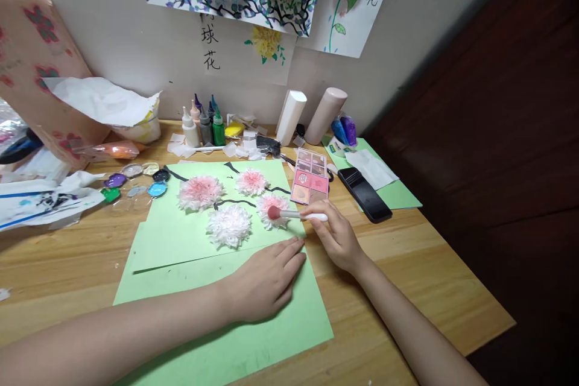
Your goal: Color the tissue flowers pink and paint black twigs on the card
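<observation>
My right hand (338,237) grips the white handle of a makeup brush (294,215). Its pink bristle head is at a paper flower (269,221) with pinkish petals. My left hand (275,274) lies flat on the green paper (181,250), fingers stretched out towards its right edge. Two more pink-tinted flowers, one on the left (200,193) and one at the top (251,181), sit on the sheet by black painted branches. Below them is a plain white flower (229,227). An open makeup palette (310,184) with pink shades lies just beyond my right hand.
A black phone (364,194) rests at the right near a white tissue (371,169). Paint bottles (205,126), paint pots (136,181) and two tall containers (292,116) stand towards the wall. A paper-covered bowl (136,117) is at the back left. The table edge runs along the right.
</observation>
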Available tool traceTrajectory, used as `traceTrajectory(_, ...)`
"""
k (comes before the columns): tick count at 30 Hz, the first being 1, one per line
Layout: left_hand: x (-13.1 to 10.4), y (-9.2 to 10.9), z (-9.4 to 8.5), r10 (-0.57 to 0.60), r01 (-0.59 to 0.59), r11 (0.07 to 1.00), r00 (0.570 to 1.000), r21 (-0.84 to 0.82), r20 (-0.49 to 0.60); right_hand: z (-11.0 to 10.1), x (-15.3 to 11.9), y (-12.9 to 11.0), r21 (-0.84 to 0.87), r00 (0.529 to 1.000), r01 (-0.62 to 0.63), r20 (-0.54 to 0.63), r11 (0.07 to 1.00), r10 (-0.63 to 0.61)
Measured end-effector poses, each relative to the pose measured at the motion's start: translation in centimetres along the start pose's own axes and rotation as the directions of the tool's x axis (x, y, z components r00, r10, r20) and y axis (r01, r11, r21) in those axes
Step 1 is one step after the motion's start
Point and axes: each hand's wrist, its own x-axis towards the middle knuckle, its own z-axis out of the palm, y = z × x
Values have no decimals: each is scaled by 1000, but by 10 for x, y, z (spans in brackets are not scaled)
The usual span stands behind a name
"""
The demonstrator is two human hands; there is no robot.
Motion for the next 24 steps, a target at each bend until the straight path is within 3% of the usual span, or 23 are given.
traceTrajectory(5, 0, 0, 0, 11, -11, 999, 1000, -33, -18, -2, -1, 4, -4, 985, -93, -143, 996, 91)
traceTrajectory(11, 0, 0, 0, 10, -10, 1000, 1000, -29, -15, -10, -1, 4, -88, 990, -21, -137, 996, 9)
traceTrajectory(16, 1, 0, -1, 2, -2, 1000, 1000, -15, 4, -12, 1, 6, -90, 999, 10, -51, 996, -15)
traceTrajectory(21, 0, 0, 0, -10, 10, 1000, 1000, -22, -1, -26, 5, 32, -200, 951, -138, -301, 970, 73)
traceTrajectory(24, 0, 0, 0, -15, 14, 999, 1000, -34, -12, -32, 8, 47, -219, 937, -191, -330, 957, 112)
